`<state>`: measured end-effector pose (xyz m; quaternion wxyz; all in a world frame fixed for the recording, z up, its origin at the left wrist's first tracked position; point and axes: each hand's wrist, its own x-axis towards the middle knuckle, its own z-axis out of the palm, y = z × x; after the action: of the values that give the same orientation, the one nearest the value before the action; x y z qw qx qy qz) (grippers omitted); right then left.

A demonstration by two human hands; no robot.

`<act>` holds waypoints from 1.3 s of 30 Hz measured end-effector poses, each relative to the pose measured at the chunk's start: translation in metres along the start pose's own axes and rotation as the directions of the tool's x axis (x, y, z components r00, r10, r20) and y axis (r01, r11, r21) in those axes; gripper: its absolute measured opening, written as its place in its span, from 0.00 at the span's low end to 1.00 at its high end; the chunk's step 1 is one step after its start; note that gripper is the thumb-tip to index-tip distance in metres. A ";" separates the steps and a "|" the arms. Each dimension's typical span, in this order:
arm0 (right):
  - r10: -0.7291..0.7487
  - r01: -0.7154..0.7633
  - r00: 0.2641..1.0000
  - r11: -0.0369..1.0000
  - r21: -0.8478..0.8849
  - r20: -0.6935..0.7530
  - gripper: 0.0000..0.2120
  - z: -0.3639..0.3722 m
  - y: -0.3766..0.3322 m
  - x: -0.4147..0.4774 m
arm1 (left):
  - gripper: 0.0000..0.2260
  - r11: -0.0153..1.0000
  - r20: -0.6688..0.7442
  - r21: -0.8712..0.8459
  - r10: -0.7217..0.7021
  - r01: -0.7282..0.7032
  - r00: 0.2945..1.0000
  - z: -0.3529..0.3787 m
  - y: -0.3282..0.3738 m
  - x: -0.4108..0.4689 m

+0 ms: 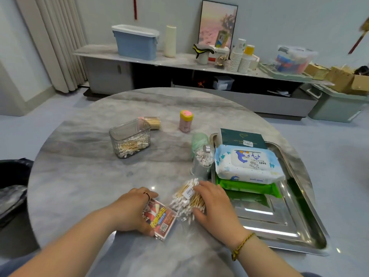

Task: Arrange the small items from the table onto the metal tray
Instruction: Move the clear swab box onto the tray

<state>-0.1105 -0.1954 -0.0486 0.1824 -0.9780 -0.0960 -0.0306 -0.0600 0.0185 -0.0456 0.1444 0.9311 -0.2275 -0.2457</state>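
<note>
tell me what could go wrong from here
1. The right hand grips the cotton swab bag close to the upright swab jar; swinging it toward the metal tray could tip the jar. With the left hand holding the red packet, no hand is free to steady it.
2. The wipes pack on the green pack fills the tray's far half, so space may run short.

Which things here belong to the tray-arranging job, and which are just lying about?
Job: metal tray, swab bag gripped by right hand, red packet gripped by left hand, clear swab box, pink jar.
Lying about: blue bin, paper cups, framed picture, all on the sideboard.
</note>
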 end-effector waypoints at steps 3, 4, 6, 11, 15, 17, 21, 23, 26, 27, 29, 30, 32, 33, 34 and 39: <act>0.088 -0.083 0.993 0.995 -0.063 0.080 0.32 0.002 -0.004 0.011 | 0.40 0.999 0.014 0.023 -0.046 0.046 0.999 -0.001 -0.003 0.000; 0.108 -0.102 0.988 0.993 -0.060 0.113 0.35 0.000 -0.004 0.016 | 0.39 0.998 0.023 0.025 -0.063 0.062 0.998 -0.001 -0.005 0.000; 0.109 -0.097 0.977 0.992 -0.076 0.185 0.40 -0.008 -0.003 0.025 | 0.38 0.996 0.033 0.015 -0.094 0.093 0.995 -0.002 -0.008 0.000; 0.144 -0.054 0.920 0.968 -0.246 0.364 0.45 -0.021 -0.003 0.039 | 0.34 0.991 -0.015 0.016 -0.132 0.132 0.991 -0.005 -0.011 0.000; 0.138 -0.027 0.912 0.960 -0.280 0.386 0.42 -0.018 -0.005 0.040 | 0.34 0.989 -0.049 0.013 -0.147 0.148 0.988 -0.006 -0.013 0.000; 0.135 -0.024 0.920 0.957 -0.289 0.369 0.38 -0.017 -0.007 0.040 | 0.35 0.990 -0.068 0.013 -0.139 0.141 0.988 -0.005 -0.014 0.000; 0.117 -0.043 0.947 0.969 -0.242 0.299 0.31 -0.016 -0.009 0.041 | 0.30 0.989 -0.102 -0.114 -0.105 0.093 0.989 -0.004 -0.011 0.003; 0.109 -0.056 0.961 0.978 -0.203 0.256 0.29 -0.015 -0.009 0.042 | 0.27 0.963 -0.176 -0.265 -0.104 0.055 0.979 -0.010 -0.010 0.006; 0.088 -0.058 0.969 0.989 -0.132 0.231 0.28 -0.015 -0.008 0.045 | 0.24 0.868 -0.491 -0.496 -0.303 0.023 0.816 -0.031 -0.021 0.019; 0.084 -0.063 0.968 0.993 -0.099 0.236 0.27 -0.015 -0.008 0.046 | 0.27 0.821 -0.562 -0.571 -0.403 0.014 0.723 -0.039 -0.029 0.026; 0.077 -0.070 0.966 0.997 -0.038 0.247 0.27 -0.013 -0.010 0.051 | 0.34 0.720 -0.573 -0.694 -0.554 0.003 0.604 -0.052 -0.049 0.039; 0.076 -0.075 0.967 0.997 -0.013 0.245 0.28 -0.012 -0.011 0.053 | 0.39 0.674 -0.539 -0.739 -0.597 0.007 0.594 -0.055 -0.057 0.045; 0.078 -0.087 0.969 0.996 0.028 0.233 0.28 -0.009 -0.012 0.060 | 0.45 0.590 -0.458 -0.808 -0.644 0.016 0.613 -0.054 -0.074 0.057; 0.081 -0.093 0.972 0.995 0.045 0.220 0.28 -0.006 -0.013 0.066 | 0.46 0.571 -0.440 -0.821 -0.644 0.010 0.626 -0.052 -0.081 0.062; 0.085 -0.099 0.975 0.993 0.058 0.204 0.28 -0.005 -0.014 0.070 | 0.47 0.573 -0.443 -0.820 -0.632 -0.001 0.636 -0.051 -0.084 0.067; 0.092 -0.108 0.976 0.991 0.076 0.196 0.29 0.004 -0.018 0.092 | 0.47 0.517 -0.493 -0.837 -0.570 -0.180 0.657 -0.052 -0.093 0.092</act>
<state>-0.0234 -0.1614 -0.0378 0.2158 -0.9712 -0.0650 0.0775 0.0713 0.0603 -0.0740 0.6137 0.7797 0.1138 0.0503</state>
